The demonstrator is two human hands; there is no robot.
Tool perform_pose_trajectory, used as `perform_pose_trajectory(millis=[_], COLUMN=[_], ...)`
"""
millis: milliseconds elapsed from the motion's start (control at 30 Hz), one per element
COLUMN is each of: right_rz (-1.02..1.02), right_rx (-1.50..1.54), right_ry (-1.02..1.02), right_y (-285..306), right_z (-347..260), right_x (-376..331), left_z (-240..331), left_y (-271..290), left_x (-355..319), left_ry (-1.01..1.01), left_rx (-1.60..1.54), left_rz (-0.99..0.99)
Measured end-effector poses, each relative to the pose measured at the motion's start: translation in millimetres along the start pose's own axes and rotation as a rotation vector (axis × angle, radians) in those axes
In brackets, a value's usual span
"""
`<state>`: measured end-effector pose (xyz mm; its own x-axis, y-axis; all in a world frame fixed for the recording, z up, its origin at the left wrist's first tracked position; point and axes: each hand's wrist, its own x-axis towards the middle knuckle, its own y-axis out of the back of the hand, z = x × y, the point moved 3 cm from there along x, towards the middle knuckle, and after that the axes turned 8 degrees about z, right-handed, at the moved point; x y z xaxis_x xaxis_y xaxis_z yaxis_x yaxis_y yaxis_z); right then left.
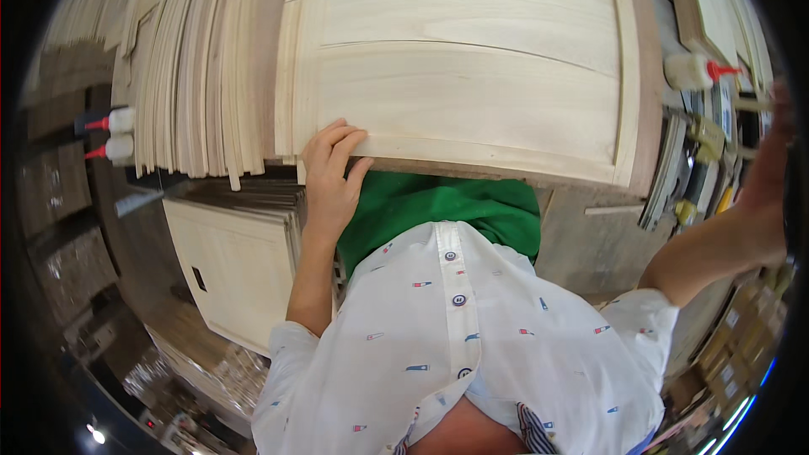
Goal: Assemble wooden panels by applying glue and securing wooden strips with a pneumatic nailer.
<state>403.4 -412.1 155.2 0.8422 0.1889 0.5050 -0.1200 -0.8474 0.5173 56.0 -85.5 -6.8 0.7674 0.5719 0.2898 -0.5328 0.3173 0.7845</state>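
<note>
Left hand (330,173): fingers curled over the near lower-left corner of the pale wooden panel (472,76); grip closed on that edge, thumb beneath.
Right hand (771,177): raised at the far right, blurred at the rim of the view; whether its grip is open or closed cannot be told, nor what it touches.
Wooden panel: a framed board of light planks, lying flat on the bench (590,236) straight ahead of the person, its near edge over the green cloth (447,206).
Stack of thin boards (202,76): standing on edge just left of the panel.
Glue bottles, left (114,133): two white bottles with red nozzles, lying beside the stack.
Glue bottle, right (695,72): white with red nozzle, just beyond the panel's right frame.
Second panel (236,265): pale, lower down on the left, below the left forearm.
</note>
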Motion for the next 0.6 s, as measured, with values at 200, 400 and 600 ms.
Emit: perform_pose_trajectory(millis=[200,400,600], right_rz=[-0.26,-0.265,-0.238], right_rx=[0.065,-0.083,-0.273], right_ry=[-0.323,-0.449,-0.358], right_y=[-52,-59,-72], right_z=[81,95,93], right_x=[-94,-138,-147], left_z=[-13,-17,-23], left_y=[6,3,3], left_x=[-4,-1,7], left_ry=[-0.037,-0.125,-0.241], left_rx=[0.035,-0.028,-0.068], left_rz=[0.041,0.075,0.063])
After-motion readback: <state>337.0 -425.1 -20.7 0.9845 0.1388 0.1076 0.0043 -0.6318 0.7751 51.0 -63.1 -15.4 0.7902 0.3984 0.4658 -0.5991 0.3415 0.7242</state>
